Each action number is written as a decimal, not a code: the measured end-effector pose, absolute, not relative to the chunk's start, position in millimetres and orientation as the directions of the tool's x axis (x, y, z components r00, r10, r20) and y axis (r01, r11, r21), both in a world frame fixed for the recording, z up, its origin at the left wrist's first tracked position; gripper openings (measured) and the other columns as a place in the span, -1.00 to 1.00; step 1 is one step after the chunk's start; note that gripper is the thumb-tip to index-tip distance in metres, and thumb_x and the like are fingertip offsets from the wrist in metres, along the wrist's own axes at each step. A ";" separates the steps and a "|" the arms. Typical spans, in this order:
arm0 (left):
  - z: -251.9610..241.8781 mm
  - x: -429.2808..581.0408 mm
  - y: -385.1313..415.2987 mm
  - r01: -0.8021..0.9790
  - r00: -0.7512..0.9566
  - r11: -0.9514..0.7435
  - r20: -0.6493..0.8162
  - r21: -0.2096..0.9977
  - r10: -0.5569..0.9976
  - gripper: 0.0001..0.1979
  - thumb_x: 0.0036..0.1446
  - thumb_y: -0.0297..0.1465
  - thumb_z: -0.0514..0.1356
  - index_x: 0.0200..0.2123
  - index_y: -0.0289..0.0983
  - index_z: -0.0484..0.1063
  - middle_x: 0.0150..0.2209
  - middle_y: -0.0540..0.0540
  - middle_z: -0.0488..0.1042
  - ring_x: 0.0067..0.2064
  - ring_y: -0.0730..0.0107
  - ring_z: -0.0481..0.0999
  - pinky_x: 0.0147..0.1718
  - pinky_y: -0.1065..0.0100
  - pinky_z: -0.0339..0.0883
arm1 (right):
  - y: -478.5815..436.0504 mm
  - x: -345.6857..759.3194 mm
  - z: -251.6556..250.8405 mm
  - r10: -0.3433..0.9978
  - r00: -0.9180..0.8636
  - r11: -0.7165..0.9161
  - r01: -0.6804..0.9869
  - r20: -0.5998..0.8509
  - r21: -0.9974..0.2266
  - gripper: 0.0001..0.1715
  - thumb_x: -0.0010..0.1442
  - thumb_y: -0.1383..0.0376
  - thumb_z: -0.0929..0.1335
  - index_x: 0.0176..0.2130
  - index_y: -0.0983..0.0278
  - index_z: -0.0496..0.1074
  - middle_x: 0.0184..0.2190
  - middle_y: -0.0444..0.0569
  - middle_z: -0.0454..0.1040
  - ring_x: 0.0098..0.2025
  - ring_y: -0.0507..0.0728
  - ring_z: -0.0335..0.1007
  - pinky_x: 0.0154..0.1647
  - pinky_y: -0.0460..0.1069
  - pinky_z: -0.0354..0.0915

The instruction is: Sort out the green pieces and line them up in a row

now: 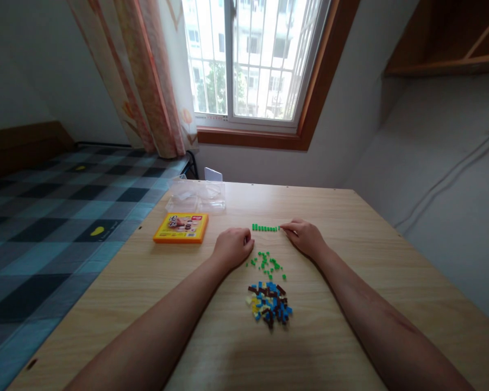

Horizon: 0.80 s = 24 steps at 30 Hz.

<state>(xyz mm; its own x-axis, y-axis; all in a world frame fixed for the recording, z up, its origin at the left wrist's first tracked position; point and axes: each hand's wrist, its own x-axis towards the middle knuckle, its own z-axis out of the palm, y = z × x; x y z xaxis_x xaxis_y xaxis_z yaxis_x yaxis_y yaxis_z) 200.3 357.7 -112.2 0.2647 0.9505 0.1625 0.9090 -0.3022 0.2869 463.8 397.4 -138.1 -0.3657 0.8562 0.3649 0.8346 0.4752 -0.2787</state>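
Observation:
My right hand (303, 234) pinches a tiny green brick (279, 228) between thumb and fingertips, at the right end of a row of green bricks (264, 228). Beside the row's left end, my left hand (233, 247) rests on the table with its fingers curled closed, and nothing shows in them. Loose green bricks (265, 263) lie scattered between the two hands. Nearer to me sits a mixed pile of blue, brown, yellow and cream bricks (271, 304).
A yellow box (181, 227) lies to the left on the wooden table (330, 326). Behind it stand clear plastic trays (198, 194). A bed with a checked cover (85, 190) adjoins the table's left edge; a window (256, 60) is ahead.

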 end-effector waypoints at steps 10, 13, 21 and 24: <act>-109.7 201.2 357.1 0.908 0.259 -0.291 0.142 0.301 0.955 -0.80 0.20 -0.27 0.13 -0.37 -0.21 0.49 -0.30 -0.12 0.57 -0.22 0.22 0.50 -0.26 0.28 0.25 | 398.9 463.6 -138.7 0.848 -0.398 0.498 0.825 0.349 -0.269 -0.73 0.35 0.20 0.31 -0.11 0.09 0.62 -0.23 -0.07 0.58 -0.22 0.11 0.49 -0.23 -0.05 0.29; -109.5 201.5 357.0 0.911 0.254 -0.287 0.147 0.297 0.956 -0.80 0.20 -0.26 0.13 -0.37 -0.21 0.49 -0.30 -0.12 0.57 -0.22 0.22 0.50 -0.27 0.28 0.25 | 398.5 463.2 -138.6 0.847 -0.396 0.497 0.828 0.356 -0.260 -0.73 0.35 0.20 0.31 -0.12 0.08 0.62 -0.22 -0.07 0.59 -0.22 0.11 0.49 -0.24 -0.06 0.29; -111.4 200.6 357.6 0.907 0.269 -0.307 0.166 0.288 0.949 -0.80 0.21 -0.27 0.13 -0.38 -0.21 0.48 -0.31 -0.12 0.57 -0.24 0.22 0.50 -0.29 0.28 0.24 | 397.0 461.5 -137.4 0.854 -0.368 0.482 0.826 0.369 -0.292 -0.73 0.33 0.25 0.32 -0.09 0.11 0.62 -0.20 -0.05 0.59 -0.21 0.11 0.49 -0.23 -0.05 0.30; -110.8 200.6 357.5 0.909 0.267 -0.300 0.149 0.290 0.952 -0.79 0.21 -0.26 0.12 -0.36 -0.21 0.49 -0.30 -0.12 0.58 -0.22 0.22 0.50 -0.26 0.28 0.24 | 397.0 460.8 -138.2 0.850 -0.383 0.491 0.826 0.362 -0.278 -0.73 0.34 0.21 0.32 -0.11 0.10 0.62 -0.20 -0.06 0.59 -0.20 0.11 0.50 -0.24 -0.06 0.30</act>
